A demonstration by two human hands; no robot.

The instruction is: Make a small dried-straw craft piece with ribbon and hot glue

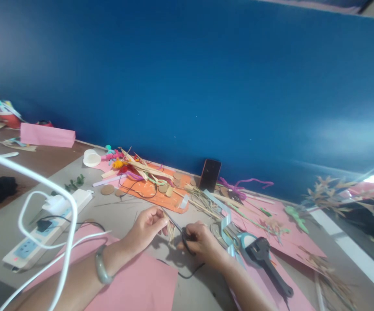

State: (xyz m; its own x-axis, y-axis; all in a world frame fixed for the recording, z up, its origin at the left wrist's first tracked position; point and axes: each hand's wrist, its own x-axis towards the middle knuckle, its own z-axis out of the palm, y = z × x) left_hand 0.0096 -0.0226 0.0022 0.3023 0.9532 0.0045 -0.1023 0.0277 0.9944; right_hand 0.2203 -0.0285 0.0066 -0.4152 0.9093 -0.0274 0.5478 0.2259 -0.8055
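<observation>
My left hand (150, 226), with a bangle (102, 265) on its wrist, pinches a small bundle of pale dry stalks (171, 235) near the middle of the table. In my right hand (203, 246) is a pair of dark scissors (184, 235), fingers through the handles. The scissor blades reach left toward the stalks and my left fingertips. Whether the blades touch the stalks I cannot tell. Pink paper (141, 280) lies under my left forearm.
A white power strip (49, 229) with plugs stands left, and a white cable (73, 216) loops across the foreground. Behind my hands lie orange paper (141, 186) with craft scraps and a phone (210, 172) against the blue wall. A black glue gun (267, 263) lies right.
</observation>
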